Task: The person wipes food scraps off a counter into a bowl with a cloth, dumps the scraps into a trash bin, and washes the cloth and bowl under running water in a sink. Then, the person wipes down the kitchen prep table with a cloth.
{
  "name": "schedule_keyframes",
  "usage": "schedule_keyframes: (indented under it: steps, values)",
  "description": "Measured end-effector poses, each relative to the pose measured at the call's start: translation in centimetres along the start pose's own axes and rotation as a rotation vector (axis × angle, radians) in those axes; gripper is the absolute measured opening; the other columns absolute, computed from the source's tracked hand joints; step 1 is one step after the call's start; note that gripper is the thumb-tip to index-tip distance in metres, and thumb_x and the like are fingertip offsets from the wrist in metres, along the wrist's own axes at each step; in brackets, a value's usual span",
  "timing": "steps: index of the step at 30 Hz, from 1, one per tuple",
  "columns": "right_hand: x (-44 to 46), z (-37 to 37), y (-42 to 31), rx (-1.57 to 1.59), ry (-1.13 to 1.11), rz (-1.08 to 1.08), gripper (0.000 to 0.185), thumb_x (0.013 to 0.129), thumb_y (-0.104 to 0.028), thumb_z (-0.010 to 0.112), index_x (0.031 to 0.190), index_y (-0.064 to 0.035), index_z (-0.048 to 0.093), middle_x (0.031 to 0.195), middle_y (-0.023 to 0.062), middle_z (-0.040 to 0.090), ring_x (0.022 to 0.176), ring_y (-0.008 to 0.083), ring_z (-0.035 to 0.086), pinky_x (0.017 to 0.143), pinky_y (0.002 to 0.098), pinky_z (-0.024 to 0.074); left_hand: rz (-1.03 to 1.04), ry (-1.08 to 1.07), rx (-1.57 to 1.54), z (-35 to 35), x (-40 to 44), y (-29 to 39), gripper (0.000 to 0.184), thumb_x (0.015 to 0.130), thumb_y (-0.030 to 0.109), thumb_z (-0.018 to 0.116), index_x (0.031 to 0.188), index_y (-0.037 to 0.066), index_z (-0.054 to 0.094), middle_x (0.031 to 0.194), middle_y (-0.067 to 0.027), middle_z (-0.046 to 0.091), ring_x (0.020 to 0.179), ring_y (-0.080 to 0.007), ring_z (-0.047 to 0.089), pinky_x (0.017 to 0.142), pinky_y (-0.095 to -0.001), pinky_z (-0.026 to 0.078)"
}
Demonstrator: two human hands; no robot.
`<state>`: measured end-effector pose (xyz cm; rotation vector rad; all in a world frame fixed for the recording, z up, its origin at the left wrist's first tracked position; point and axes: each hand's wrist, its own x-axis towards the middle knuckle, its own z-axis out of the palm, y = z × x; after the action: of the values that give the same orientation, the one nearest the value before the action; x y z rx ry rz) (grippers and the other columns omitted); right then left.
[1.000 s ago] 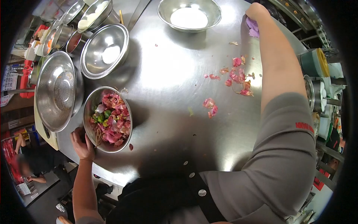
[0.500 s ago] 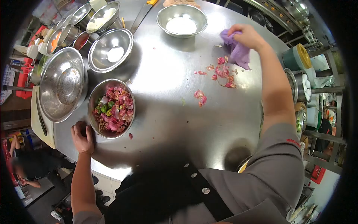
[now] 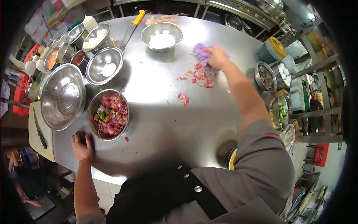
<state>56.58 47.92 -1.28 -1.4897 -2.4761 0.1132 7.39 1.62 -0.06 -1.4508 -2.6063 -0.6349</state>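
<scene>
Apparently wiping step: right hand (image 3: pixel 217 58) grips purple cloth (image 3: pixel 201 54), beyond and right of the steel scrap bowl (image 3: pixel 97 99); loose onion skins (image 3: pixel 200 75) likewise, nearer it. Left hand (image 3: pixel 82 146), thumb spread, rests near-left. Next move calls for flat pressure, bowlward.

From the wearer's head, the single fisheye view looks forward and down over the stainless-steel worktable (image 3: pixel 201 123). The wearer's black apron (image 3: pixel 156 198) lies close below.

Purple cloth (image 3: pixel 201 53), bunched and creased, lying on the metal tabletop (image 3: pixel 156 112) close to pink, papery peelings (image 3: pixel 199 74), these scattered in loose, uneven clusters
</scene>
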Motion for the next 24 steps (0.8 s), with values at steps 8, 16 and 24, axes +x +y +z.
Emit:
schedule_keyframes:
  steps: [8,16,24]
  values:
    - [-9.1,-1.9,-11.5,0.411,-0.231,-0.336,0.046,0.071,-0.006,0.068,0.116,-0.0156,0.069,0.110,0.0132,0.063,0.107,0.0331,0.059,0.096,0.0411,0.0473,0.007,0.036,-0.027,-0.2,-0.4,-0.4,0.027,0.090,0.026,0.066,0.109,0.007,0.061,0.099,-0.0150,0.058,0.091,-0.0347,0.060,0.080,-0.0439,0.049]
    - [-8.8,-17.1,-7.4,0.950,-0.254,0.058,0.046,0.081,-0.013,0.070,0.125,-0.0040,0.060,0.107,0.0062,0.067,0.096,0.0144,0.065,0.084,0.0309,0.0546,0.042,0.062,-0.032,-0.3,-0.3,-0.8,0.024,0.089,0.024,0.067,0.104,0.006,0.062,0.098,-0.0164,0.059,0.090,-0.0356,0.059,0.080,-0.0441,0.049]
    - [-7.3,-7.8,8.2,0.555,-0.213,0.479,0.057,0.078,-0.022,0.071,0.133,-0.0097,0.059,0.119,0.0142,0.067,0.105,0.0239,0.065,0.092,0.0359,0.0517,-0.008,0.037,-0.036,-0.7,-0.3,-0.2,0.027,0.090,0.027,0.066,0.105,0.006,0.062,0.099,-0.0170,0.059,0.090,-0.0359,0.060,0.081,-0.0441,0.049]
